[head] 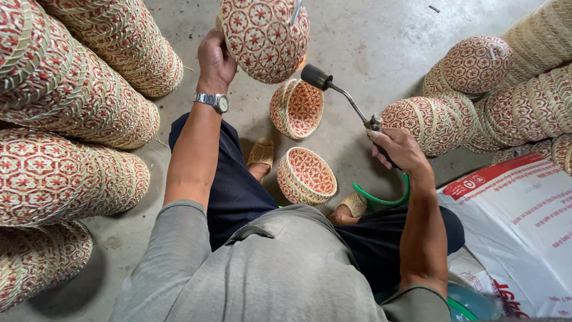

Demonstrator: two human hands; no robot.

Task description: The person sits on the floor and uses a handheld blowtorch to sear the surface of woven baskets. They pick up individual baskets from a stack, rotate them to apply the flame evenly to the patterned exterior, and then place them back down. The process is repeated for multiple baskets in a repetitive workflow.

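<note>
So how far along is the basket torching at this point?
Hard to tell what is done: stacks of nested woven baskets lie left and right, treated or not unclear. In hand: the left hand holds up a red-patterned basket, with the right hand aiming a torch at it. Two loose baskets sit on the floor, seemingly waiting.

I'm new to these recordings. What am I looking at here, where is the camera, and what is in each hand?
There is no machine: a seated person works with bare hands, filmed from a camera on their head looking down. The left hand, with a wristwatch, holds up a red-and-cream woven basket. The right hand grips a gas torch, its nozzle pointing at that basket. Two smaller baskets lie on the concrete floor by the person's sandalled feet. Stacks of similar baskets lie on both sides, with a printed white sack at the right.
</note>
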